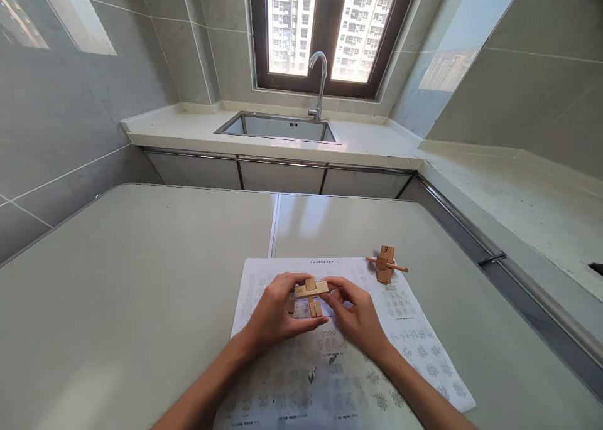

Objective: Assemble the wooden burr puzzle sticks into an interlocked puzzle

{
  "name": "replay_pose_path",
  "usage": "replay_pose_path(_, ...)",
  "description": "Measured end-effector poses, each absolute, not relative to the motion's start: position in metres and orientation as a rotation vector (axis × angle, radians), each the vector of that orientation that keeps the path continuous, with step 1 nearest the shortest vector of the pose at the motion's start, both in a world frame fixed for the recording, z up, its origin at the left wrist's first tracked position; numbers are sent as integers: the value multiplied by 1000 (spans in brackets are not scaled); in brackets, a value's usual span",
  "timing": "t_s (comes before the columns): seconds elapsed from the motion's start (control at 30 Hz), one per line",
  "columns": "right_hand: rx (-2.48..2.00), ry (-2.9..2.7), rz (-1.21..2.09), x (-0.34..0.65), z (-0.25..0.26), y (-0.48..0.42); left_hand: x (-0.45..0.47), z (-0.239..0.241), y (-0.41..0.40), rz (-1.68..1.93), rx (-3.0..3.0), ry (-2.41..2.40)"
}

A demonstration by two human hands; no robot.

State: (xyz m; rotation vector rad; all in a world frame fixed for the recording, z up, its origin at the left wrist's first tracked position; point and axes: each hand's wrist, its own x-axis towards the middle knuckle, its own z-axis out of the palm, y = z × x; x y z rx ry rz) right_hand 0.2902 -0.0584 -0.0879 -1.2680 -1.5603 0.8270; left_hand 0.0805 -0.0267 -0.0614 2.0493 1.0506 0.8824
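Several notched wooden puzzle pieces are fitted together crosswise between my two hands, over the printed sheet. My left hand is closed round them from the left, with the thumb below near an upright piece marked with a stroke. With its fingertips, my right hand pinches the right end of the pale crosswise piece. Part of a darker piece is hidden behind my left fingers. At the sheet's upper right edge stands another group of joined wooden pieces, one of them bearing a number.
A large paper sheet printed with small diagrams lies under my hands on the pale table. Beyond the table's far edge are a counter, a sink and a faucet below a window. Another counter runs along the right.
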Motion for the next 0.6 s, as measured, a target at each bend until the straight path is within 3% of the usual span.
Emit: replay_pose_path(0.6, -1241, -1666, 740, 293, -87, -59, 79, -66, -28, 925, 2125, 989)
